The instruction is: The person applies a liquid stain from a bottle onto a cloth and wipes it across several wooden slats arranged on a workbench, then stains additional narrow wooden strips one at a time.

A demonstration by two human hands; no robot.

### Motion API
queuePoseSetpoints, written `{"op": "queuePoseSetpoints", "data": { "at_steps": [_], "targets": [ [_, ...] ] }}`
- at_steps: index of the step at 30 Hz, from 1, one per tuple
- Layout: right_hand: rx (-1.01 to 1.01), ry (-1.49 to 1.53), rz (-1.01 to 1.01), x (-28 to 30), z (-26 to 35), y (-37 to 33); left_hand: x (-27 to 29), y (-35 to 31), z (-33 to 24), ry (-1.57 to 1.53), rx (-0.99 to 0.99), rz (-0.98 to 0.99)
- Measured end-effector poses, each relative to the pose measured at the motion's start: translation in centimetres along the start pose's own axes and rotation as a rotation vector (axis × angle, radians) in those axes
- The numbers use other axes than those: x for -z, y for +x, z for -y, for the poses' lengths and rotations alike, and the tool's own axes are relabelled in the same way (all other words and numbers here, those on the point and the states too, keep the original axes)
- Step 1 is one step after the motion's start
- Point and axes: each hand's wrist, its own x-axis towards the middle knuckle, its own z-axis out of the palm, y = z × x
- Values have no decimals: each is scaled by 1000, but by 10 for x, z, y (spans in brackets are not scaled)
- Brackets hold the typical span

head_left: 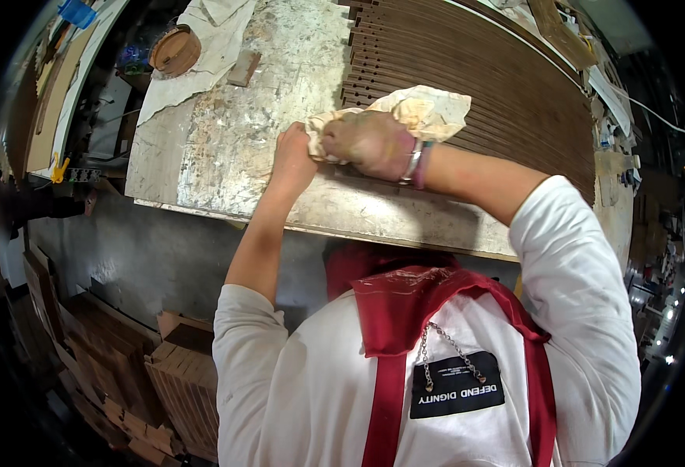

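A crumpled, stained cream cloth (432, 109) is bunched in my right hand (369, 144), which is closed on it and slightly blurred. It presses down at the near left end of a row of brown wooden slats (482, 93). Beside it on the left, my left hand (294, 156) is closed against the cloth's edge. What its fingers grip is hidden. The slats lie side by side, several with small dark holes near their left ends.
The slats lie on a worn, paint-stained worktable (225, 156). A round wooden container (176, 50) and a small wooden block (244, 68) sit at the far left. Stacked wooden boards (183, 385) stand on the floor at lower left. Another person's hand (90, 204) shows at far left.
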Motion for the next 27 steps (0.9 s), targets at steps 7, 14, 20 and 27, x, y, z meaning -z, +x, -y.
{"op": "queuePoseSetpoints", "data": {
  "at_steps": [7, 14, 20, 27],
  "targets": [
    [61, -98, 98, 11, -12, -34, 15, 3, -33, -15, -46, 34],
    [-503, 305, -114, 23, -27, -22, 8, 2, -18, -8, -73, -47],
    [-166, 9, -65, 20, -13, -86, 8, 4, -30, -8, -129, -54],
    [108, -69, 81, 10, -8, -18, 0, 4, 3, -76, -110, -50]
  ]
}}
